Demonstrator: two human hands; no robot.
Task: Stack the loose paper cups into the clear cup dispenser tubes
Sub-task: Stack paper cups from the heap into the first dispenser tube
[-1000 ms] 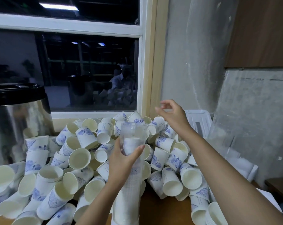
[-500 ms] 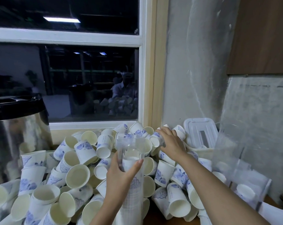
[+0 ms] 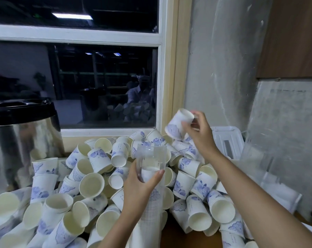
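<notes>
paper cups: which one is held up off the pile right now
The cup pinched in the right hand, raised above the back right of the pile; every other loose cup lies in it.

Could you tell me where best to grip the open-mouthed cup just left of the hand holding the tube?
Pinch the cup by its near rim, coming from above, I'd say: its mouth faces up, while neighbouring cups crowd its wall.

A workplace pantry corner: steel drinks urn [image 3: 21, 149] and heaped paper cups [image 3: 91, 184] on a table [image 3: 178, 238] below a window [image 3: 98, 83].
</notes>
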